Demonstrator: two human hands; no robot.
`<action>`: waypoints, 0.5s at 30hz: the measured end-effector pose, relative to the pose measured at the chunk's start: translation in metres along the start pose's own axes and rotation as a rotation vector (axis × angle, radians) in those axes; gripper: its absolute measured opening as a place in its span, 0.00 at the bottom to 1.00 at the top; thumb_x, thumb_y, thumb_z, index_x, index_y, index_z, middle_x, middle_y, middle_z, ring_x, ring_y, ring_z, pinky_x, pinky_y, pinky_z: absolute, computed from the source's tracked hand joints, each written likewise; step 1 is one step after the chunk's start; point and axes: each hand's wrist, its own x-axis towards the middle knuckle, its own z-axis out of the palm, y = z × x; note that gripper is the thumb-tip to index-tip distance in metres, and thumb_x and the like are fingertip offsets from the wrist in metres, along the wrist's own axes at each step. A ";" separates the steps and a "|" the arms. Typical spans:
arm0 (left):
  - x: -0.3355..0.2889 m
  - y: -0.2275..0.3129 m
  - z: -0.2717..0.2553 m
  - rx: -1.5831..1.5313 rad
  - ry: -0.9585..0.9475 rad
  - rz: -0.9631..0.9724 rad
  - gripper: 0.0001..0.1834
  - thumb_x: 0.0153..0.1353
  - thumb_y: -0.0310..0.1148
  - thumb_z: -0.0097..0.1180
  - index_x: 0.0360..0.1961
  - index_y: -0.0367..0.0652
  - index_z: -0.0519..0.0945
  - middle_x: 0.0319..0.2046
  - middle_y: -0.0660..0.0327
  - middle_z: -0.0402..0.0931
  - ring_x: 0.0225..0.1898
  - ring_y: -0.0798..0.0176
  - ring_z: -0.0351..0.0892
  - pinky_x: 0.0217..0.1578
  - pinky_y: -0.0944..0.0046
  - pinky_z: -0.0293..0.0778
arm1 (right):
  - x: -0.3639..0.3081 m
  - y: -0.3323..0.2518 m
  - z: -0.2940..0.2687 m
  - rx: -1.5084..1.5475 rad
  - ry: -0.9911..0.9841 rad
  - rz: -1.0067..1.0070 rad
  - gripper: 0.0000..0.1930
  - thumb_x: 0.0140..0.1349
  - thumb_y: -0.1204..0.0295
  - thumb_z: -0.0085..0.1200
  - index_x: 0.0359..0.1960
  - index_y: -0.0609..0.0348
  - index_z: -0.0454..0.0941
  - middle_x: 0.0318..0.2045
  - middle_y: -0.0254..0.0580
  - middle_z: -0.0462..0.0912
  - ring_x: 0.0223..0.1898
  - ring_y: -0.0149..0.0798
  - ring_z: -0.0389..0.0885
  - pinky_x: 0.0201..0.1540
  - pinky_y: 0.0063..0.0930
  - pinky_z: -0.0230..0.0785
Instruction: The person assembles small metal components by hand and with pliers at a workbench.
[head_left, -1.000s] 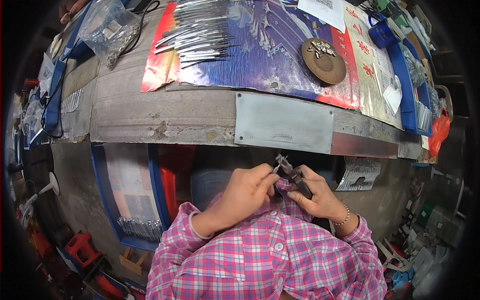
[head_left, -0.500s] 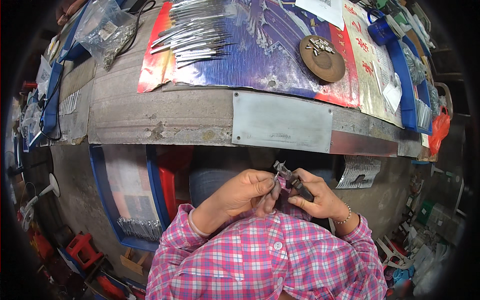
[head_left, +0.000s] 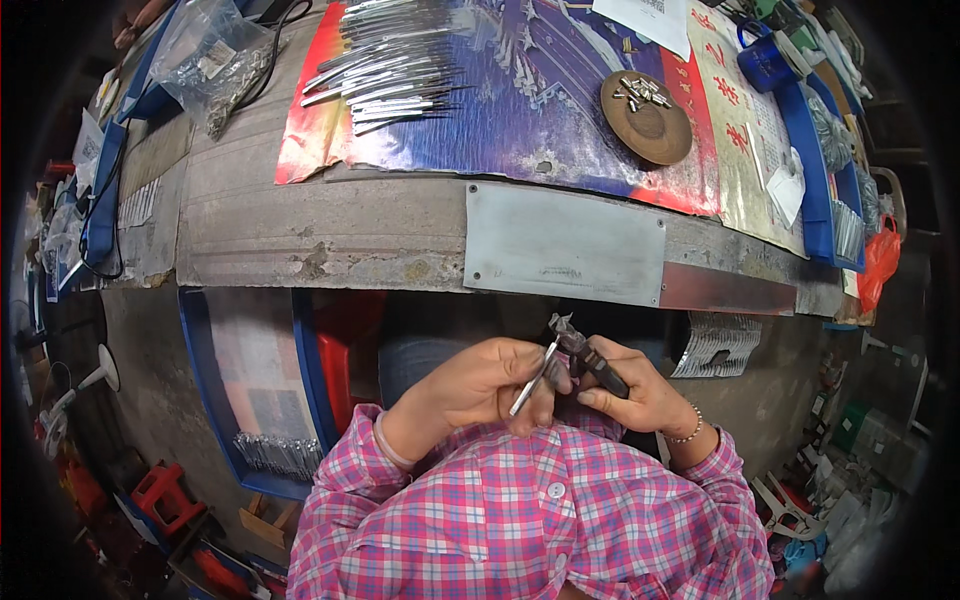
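while left hand holds silver rod — more shows than before

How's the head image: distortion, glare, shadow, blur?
Head view: bench edges bend and corners go black; head view: shine on the poster and piled rods; head view: deep shadow under the bench; head view: left hand and right hand read fairly clear, though the tip of the tool is too small to make out well.

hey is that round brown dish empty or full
Neither: the round brown dish holds small silvery pieces, leaving part of it bare.
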 end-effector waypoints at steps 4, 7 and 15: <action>0.002 -0.007 -0.005 0.132 0.071 0.095 0.17 0.65 0.41 0.46 0.35 0.34 0.75 0.24 0.54 0.78 0.21 0.64 0.79 0.24 0.71 0.76 | 0.001 0.000 0.000 -0.030 -0.022 0.005 0.10 0.54 0.71 0.57 0.33 0.65 0.75 0.33 0.46 0.72 0.32 0.43 0.73 0.35 0.31 0.66; 0.001 -0.002 0.000 0.336 0.208 0.124 0.16 0.66 0.38 0.45 0.32 0.35 0.75 0.23 0.56 0.78 0.21 0.67 0.78 0.23 0.72 0.75 | 0.001 -0.003 0.002 -0.072 0.011 0.054 0.10 0.54 0.71 0.57 0.33 0.65 0.75 0.33 0.46 0.72 0.32 0.44 0.73 0.35 0.32 0.66; 0.019 -0.011 0.017 1.850 0.845 0.765 0.09 0.57 0.30 0.55 0.24 0.37 0.71 0.17 0.52 0.71 0.18 0.49 0.72 0.15 0.59 0.64 | 0.009 0.001 0.009 -0.223 0.139 0.058 0.10 0.54 0.72 0.57 0.32 0.67 0.75 0.32 0.48 0.71 0.32 0.47 0.73 0.35 0.32 0.66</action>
